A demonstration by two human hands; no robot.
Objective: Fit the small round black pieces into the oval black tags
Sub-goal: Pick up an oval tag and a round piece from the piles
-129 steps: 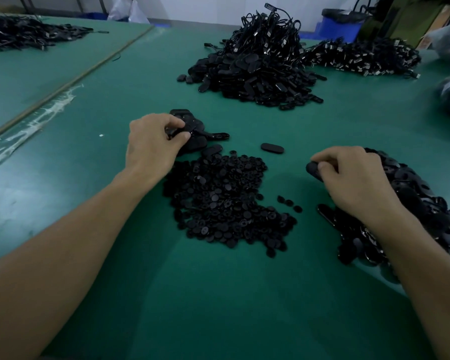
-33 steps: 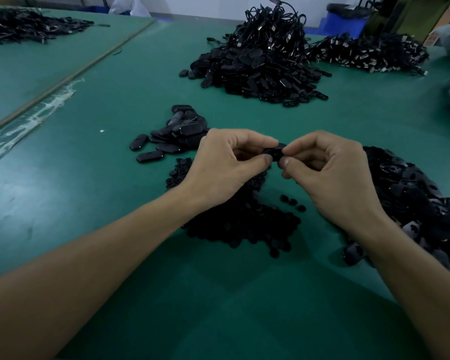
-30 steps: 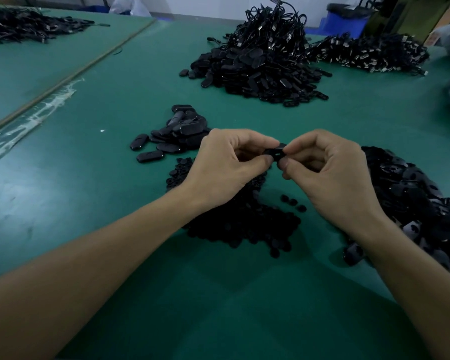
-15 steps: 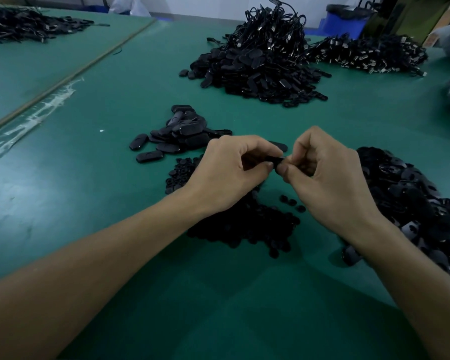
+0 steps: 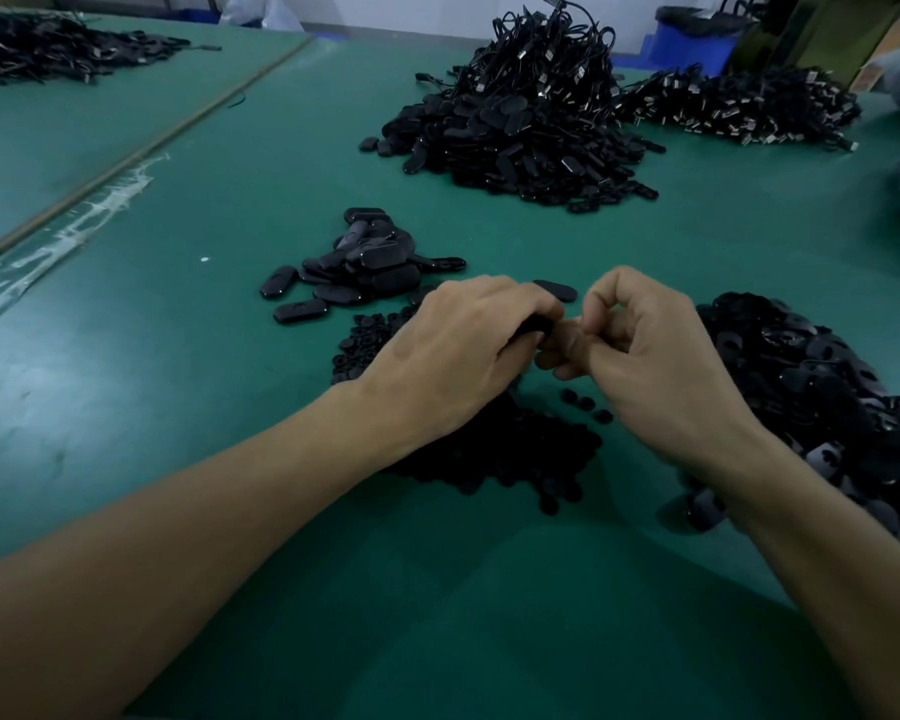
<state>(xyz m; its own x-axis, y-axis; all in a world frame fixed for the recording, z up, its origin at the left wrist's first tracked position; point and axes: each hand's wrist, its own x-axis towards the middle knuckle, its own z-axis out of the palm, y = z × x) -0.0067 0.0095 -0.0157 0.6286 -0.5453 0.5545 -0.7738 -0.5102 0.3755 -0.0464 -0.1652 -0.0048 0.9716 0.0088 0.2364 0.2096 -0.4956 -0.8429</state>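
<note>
Left hand (image 5: 463, 356) gripping tag (image 5: 533, 325), right hand (image 5: 655, 356) perhaps pinching

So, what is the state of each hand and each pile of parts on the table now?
left hand: fingers curled, gripping the held tag.
right hand: fingers curled, fingertips at that tag; what it holds is hidden.
round pieces: loose heap, partly under the hands.
small tag heap: loose, no hand on it.
right tag pile: loose, beside the right wrist.
lone tag: flat, alone beyond the hands.
</note>
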